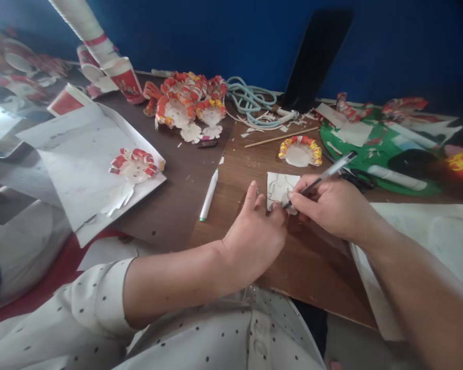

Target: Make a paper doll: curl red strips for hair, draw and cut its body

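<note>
My right hand point(327, 203) is closed round a clear-barrelled pen point(330, 169) with a dark cap end, its tip down at a small white piece of paper point(281, 186). A curvy outline is drawn on this paper, which lies on the brown table. My left hand point(260, 226) rests at the paper's lower left edge with its fingers apart, some touching it and the outermost stretched out. Its thumb is hidden. Just beyond the paper sits a round white cutout with a red and yellow ruffled rim point(300, 151). A white marker with a green end point(209, 195) lies to the left.
Ruffled red and orange paper pieces point(177, 105) are heaped at the back beside a pale blue cord point(250, 97). A thin stick point(281, 136) lies before it. Scraps cover a green sheet point(332, 139) at right. A dark phone-like slab point(318, 56) leans against the blue wall.
</note>
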### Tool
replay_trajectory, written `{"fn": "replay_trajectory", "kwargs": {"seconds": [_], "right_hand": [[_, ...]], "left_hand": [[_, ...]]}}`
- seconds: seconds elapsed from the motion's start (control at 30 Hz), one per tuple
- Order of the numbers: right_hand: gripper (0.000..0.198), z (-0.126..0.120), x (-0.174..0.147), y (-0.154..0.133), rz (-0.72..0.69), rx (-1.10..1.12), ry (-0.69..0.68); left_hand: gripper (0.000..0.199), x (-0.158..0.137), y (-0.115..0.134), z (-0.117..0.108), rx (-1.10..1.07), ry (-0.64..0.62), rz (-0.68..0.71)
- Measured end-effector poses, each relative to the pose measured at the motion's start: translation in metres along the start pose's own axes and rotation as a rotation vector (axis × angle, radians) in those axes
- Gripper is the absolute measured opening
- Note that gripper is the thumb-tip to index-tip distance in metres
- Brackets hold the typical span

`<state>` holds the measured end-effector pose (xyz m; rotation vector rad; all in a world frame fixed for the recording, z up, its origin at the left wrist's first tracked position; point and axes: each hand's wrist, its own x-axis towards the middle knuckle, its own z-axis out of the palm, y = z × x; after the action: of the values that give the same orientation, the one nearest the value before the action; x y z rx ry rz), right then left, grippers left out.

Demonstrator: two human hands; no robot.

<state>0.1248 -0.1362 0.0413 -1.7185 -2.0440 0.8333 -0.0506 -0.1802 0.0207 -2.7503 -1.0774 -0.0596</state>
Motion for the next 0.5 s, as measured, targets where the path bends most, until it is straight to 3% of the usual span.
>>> {"fn": "replay_trajectory", "kwargs": {"seconds": [0.5], "right_hand": [[0.017,-0.008,0.019,-0.009,-0.062,-0.023,-0.137]], "left_hand": [[0.038,0.003,-0.002,-0.006,0.057,-0.046,0.051]]}}
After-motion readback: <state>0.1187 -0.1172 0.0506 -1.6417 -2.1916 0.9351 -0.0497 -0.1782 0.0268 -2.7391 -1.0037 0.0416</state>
